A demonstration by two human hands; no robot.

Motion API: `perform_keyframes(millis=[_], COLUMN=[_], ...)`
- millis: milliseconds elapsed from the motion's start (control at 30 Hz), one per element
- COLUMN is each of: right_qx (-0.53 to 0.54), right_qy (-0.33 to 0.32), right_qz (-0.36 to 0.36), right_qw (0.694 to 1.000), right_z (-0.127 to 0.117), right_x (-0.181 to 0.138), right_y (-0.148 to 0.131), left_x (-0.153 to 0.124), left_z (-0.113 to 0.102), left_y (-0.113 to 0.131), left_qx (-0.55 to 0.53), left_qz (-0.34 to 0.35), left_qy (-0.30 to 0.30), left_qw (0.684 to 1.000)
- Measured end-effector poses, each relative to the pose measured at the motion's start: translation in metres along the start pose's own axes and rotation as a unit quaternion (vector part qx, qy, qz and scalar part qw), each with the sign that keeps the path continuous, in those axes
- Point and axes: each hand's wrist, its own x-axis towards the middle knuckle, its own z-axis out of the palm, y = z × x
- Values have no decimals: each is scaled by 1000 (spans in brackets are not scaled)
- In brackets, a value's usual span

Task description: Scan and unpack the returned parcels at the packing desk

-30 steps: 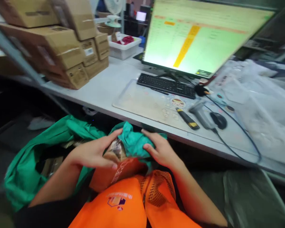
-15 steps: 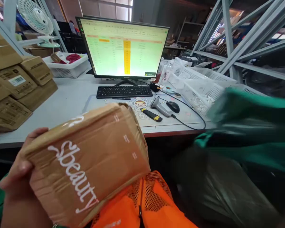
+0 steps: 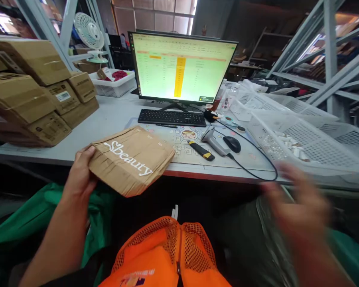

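A brown cardboard box with white lettering, "Sbeauty", is tilted over the front edge of the desk. My left hand grips its left side, thumb on top and the other fingers beneath. Off to the right, my right hand is smeared by motion in front of the desk edge; it is apart from the box, and its finger state does not show clearly. Near the box on the desk mat lie a black and yellow utility knife and a grey barcode scanner.
Stacked cardboard boxes fill the desk's left end. A monitor stands behind a keyboard. A mouse sits beside the scanner's cable. White plastic baskets with small items line the right side. Dark sacking hangs below the right edge.
The box has moved away from me and down toward the desk edge, held in my left hand. A blurred green cloth on the right has dropped lower, and my right hand has come into view.
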Motion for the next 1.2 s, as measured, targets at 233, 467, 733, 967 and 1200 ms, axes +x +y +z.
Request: perform_keyframes(millis=[233,467,733,967,1200], right_qx=[311,474,496,515,511], right_qy=[-160,-111,-115,-124,-124], right_qz=[-188,-116,81,111,146], right_qw=[918,865,857,841,838], right_z=[163,154,154,153,160], right_x=[-36,9,53,67,67], right_y=[-157,-136,-132,-131,-125], left_x=[-46,-58,-65,-66,-74], left_z=[-15,-58,-20,-16,-14], left_y=[-9,15,33,35,27], left_qx=[81,416,401,302,340], left_qz=[73,170,326,264,335], left_qy=[20,-100,-211,-275,-211], left_qw=[994,888,830,873,853])
